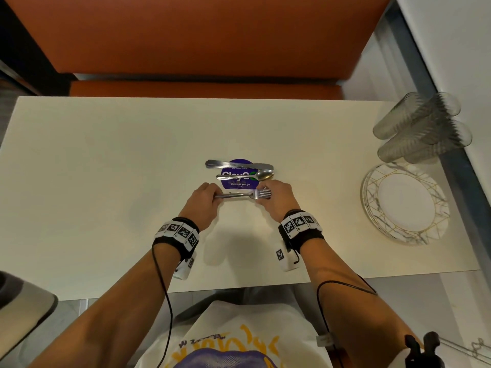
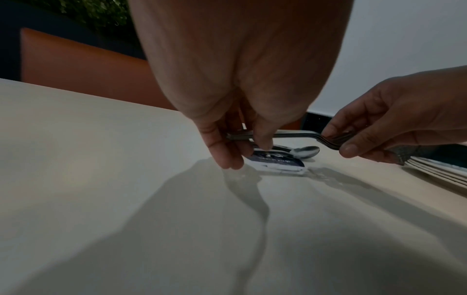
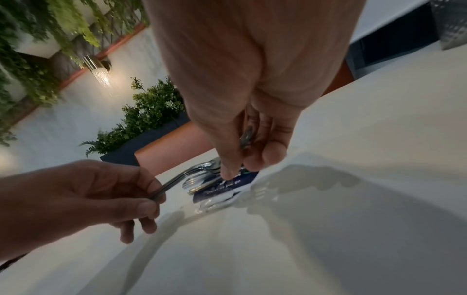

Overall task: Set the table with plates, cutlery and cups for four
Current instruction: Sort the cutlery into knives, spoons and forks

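Note:
A small bundle of metal forks hangs level just above the white table, tines to the right. My left hand pinches the handle ends, and my right hand pinches the tine end. Just beyond the forks, knives and spoons lie side by side across a round purple sticker. A stack of marbled, gold-rimmed plates sits at the table's right side. Ribbed clear glasses stand behind the plates.
An orange bench runs along the table's far edge. A wall and grey ledge border the right side behind the glasses. A dark chair corner shows at the near left. Bare tabletop spreads to the left.

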### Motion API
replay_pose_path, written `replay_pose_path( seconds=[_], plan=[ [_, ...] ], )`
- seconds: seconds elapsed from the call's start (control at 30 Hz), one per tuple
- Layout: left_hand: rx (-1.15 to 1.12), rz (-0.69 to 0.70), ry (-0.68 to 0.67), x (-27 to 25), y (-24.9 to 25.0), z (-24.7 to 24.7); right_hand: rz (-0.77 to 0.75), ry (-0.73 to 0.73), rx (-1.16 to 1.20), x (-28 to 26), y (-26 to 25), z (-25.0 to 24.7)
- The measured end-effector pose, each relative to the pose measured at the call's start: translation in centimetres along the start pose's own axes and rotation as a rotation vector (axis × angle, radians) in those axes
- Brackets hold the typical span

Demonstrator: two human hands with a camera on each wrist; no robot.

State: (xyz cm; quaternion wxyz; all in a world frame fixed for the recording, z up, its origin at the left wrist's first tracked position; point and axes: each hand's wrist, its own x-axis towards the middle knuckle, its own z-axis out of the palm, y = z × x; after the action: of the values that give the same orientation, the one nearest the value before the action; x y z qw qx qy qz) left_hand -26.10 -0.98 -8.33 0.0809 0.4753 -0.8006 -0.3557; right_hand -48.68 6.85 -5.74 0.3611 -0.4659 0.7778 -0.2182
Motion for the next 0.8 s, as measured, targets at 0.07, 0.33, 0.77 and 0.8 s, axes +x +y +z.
replay_pose_path(
  seconds=[0.07, 0.33, 0.77, 0.8],
  plan=[
    [0.023, 0.003, 0.016, 0.3, -0.2, 0.2, 0.016, -0.019, -0.036, 0.3, 0.6, 0.3],
    [0.128, -0.007, 0.091, 2.5, 1.2, 0.9, 0.009, 0.042, -0.099, 2.1, 2.1, 0.4],
    [0.112, -0.008, 0.227, 3.5, 0.6, 2.5, 0.078, 0.095, -0.047, 3.4, 3.3, 0.5],
    [0.105, -0.012, 0.226, 3.4, 0.6, 2.6, 0.086, 0.109, -0.034, 3.4, 3.3, 0.6]
  ],
)
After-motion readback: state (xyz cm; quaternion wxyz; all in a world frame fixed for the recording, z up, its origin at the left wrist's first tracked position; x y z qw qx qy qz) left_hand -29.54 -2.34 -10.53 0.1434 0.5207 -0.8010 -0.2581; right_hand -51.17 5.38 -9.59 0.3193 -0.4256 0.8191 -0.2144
